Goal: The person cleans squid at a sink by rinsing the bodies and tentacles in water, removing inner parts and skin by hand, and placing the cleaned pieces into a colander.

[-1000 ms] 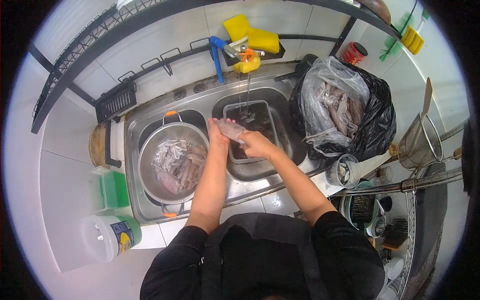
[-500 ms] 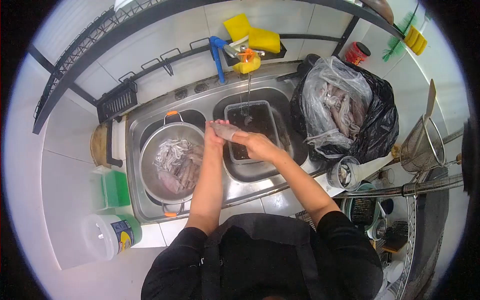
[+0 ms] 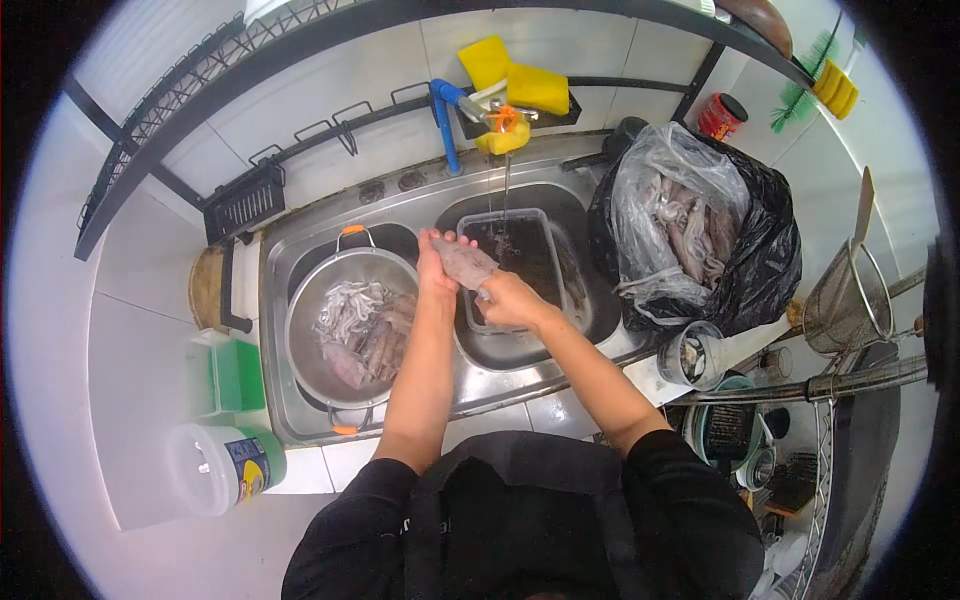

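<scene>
A greyish-pink squid body (image 3: 466, 265) lies across my left hand (image 3: 433, 262), whose fingers curl along its far side. At the near right end of the squid, my right hand (image 3: 512, 302) has its fingers closed; the fingertips are partly hidden against or inside the squid. Both hands are over the near-left side of a clear plastic tub (image 3: 550, 240) of dark water in the right sink basin. Water runs from the tap (image 3: 503, 125) into that tub. To the left, a steel colander-like pot (image 3: 300, 335) with orange handles holds squid bodies and pale tentacles.
A black plastic bag (image 3: 775, 235) with a clear liner holds more squid at the right. Beside it stands a clear cup (image 3: 690, 357) with scraps. A mesh strainer (image 3: 848, 290) hangs at the right; a white-and-green bucket (image 3: 225, 470) stands at the left.
The squid lies flatter across my left palm and more of it shows. My right hand has shifted down to its near end. The view has moved slightly.
</scene>
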`<state>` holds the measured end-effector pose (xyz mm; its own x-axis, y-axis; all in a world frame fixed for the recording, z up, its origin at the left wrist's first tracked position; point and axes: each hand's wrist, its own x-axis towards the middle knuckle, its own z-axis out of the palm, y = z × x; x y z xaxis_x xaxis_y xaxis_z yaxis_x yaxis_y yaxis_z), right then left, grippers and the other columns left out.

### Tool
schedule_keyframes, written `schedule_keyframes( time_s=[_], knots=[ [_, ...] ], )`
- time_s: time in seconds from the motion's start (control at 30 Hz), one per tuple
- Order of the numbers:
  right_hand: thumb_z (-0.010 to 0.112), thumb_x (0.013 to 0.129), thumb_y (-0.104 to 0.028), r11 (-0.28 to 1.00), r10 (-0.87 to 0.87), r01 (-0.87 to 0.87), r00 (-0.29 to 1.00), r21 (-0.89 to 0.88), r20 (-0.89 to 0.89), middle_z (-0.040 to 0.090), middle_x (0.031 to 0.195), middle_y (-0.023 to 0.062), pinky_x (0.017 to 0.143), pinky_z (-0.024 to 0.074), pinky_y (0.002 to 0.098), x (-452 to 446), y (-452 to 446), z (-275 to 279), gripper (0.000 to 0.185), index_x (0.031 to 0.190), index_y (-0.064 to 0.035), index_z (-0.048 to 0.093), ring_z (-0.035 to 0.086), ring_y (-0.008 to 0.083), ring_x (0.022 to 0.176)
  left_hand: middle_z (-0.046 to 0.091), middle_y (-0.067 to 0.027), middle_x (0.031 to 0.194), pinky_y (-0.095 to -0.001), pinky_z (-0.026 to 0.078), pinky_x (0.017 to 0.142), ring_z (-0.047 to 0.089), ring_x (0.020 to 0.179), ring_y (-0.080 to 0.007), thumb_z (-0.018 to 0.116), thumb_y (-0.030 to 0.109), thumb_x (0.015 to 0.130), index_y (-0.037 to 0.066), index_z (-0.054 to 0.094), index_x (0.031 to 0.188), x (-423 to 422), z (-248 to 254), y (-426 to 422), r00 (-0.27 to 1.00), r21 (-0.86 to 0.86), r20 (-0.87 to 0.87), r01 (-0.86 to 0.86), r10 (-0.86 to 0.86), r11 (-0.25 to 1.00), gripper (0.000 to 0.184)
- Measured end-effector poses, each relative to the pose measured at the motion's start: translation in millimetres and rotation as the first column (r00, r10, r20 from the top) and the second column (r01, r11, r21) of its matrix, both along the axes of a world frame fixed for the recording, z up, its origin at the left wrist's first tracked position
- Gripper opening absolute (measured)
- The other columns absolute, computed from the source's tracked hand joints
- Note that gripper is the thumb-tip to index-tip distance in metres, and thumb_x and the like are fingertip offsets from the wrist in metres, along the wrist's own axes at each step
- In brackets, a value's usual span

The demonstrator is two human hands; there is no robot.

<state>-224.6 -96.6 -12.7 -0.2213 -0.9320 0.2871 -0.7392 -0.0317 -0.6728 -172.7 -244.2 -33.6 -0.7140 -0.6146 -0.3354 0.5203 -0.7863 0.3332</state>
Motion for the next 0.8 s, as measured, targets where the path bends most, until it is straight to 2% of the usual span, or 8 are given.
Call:
schedule_keyframes(
  time_s=[0.17, 0.27, 0.33, 0.43, 0.47, 0.53, 0.67, 0.8],
  knots=[
    [0.054, 0.063, -0.006, 0.997, 0.067, -0.065, 0.997, 0.041, -0.041, 0.059, 0.085, 0.0249, 0.073, 0.0475, 0.0458, -8, 1, 22, 0.034, 0.096, -0.0070, 0.060, 0.057, 0.0409, 0.082, 0.044, -0.0030, 0.062, -0.0477, 0.045, 0.079, 0.049, 0.062, -0.0232, 0.039, 0.033, 0.092, 0.014, 0.042, 0.070, 2, -17, -3, 0.997, 0.047, 0.056, 0.048, -0.051, 0.998, 0.029],
    [0.055, 0.063, -0.007, 0.978, 0.134, -0.131, 0.991, 0.159, -0.005, 0.060, 0.084, 0.0236, 0.074, 0.0478, 0.0438, -16, 1, 30, 0.034, 0.096, -0.0068, 0.060, 0.058, 0.0393, 0.083, 0.043, -0.0039, 0.061, -0.0489, 0.046, 0.077, 0.047, 0.061, -0.0231, 0.032, 0.037, 0.095, 0.013, 0.041, 0.069, 4, -33, -12, 0.995, 0.045, 0.004, 0.096, -0.096, 0.994, 0.036],
    [0.060, 0.070, -0.010, 0.960, 0.152, -0.175, 0.981, 0.219, 0.121, 0.060, 0.091, 0.0235, 0.078, 0.0466, 0.0408, -24, -4, 15, 0.023, 0.091, -0.0018, 0.063, 0.057, 0.0385, 0.089, 0.041, -0.0039, 0.059, -0.0483, 0.045, 0.079, 0.046, 0.059, -0.0223, 0.032, 0.035, 0.095, 0.013, 0.039, 0.067, 5, -33, -15, 0.992, 0.116, 0.071, 0.091, -0.100, 0.989, 0.037],
    [0.061, 0.072, -0.009, 0.901, 0.161, -0.218, 0.971, 0.374, 0.179, 0.058, 0.102, 0.0216, 0.084, 0.0443, 0.0392, -31, -6, 11, 0.029, 0.100, -0.0037, 0.061, 0.055, 0.0364, 0.097, 0.039, -0.0036, 0.057, -0.0467, 0.046, 0.077, 0.044, 0.057, -0.0218, 0.032, 0.034, 0.095, 0.013, 0.038, 0.065, 6, -33, -15, 0.987, 0.081, 0.140, 0.071, -0.082, 0.994, 0.037],
    [0.061, 0.072, -0.009, 0.902, 0.162, -0.218, 0.971, 0.371, 0.177, 0.058, 0.102, 0.0216, 0.084, 0.0443, 0.0392, -30, -6, 10, 0.029, 0.100, -0.0037, 0.061, 0.055, 0.0364, 0.097, 0.039, -0.0036, 0.057, -0.0467, 0.046, 0.077, 0.044, 0.057, -0.0218, 0.032, 0.034, 0.095, 0.013, 0.038, 0.065, 6, -33, -15, 0.987, 0.077, 0.139, 0.071, -0.081, 0.995, 0.037],
    [0.061, 0.072, -0.008, 0.971, 0.219, -0.215, 0.975, -0.101, 0.036, 0.053, 0.115, 0.0189, 0.091, 0.0402, 0.0398, -22, 0, 7, 0.036, 0.108, -0.0063, 0.058, 0.049, 0.0355, 0.107, 0.038, -0.0034, 0.056, -0.0450, 0.046, 0.074, 0.042, 0.055, -0.0213, 0.032, 0.032, 0.095, 0.013, 0.037, 0.064, 6, -33, -16, 0.989, 0.097, 0.142, 0.025, -0.039, 0.995, 0.037],
    [0.060, 0.072, -0.006, 0.984, 0.172, -0.176, 0.980, 0.037, 0.102, 0.046, 0.125, 0.0170, 0.094, 0.0377, 0.0411, -12, 12, 18, 0.041, 0.113, -0.0071, 0.054, 0.042, 0.0370, 0.114, 0.038, -0.0033, 0.055, -0.0442, 0.046, 0.071, 0.042, 0.055, -0.0210, 0.031, 0.031, 0.095, 0.013, 0.036, 0.063, 7, -43, -24, 0.994, 0.113, 0.107, -0.040, 0.028, 0.993, 0.037],
    [0.057, 0.070, -0.007, 0.988, 0.152, -0.153, 0.988, 0.033, 0.033, 0.054, 0.109, 0.0231, 0.084, 0.0442, 0.0419, -11, 8, -3, 0.036, 0.106, -0.0023, 0.057, 0.051, 0.0397, 0.101, 0.042, -0.0035, 0.059, -0.0469, 0.046, 0.071, 0.045, 0.057, -0.0227, 0.032, 0.034, 0.095, 0.014, 0.038, 0.067, 6, -38, -15, 0.988, 0.066, 0.149, 0.028, -0.038, 0.997, 0.035]
  ],
)
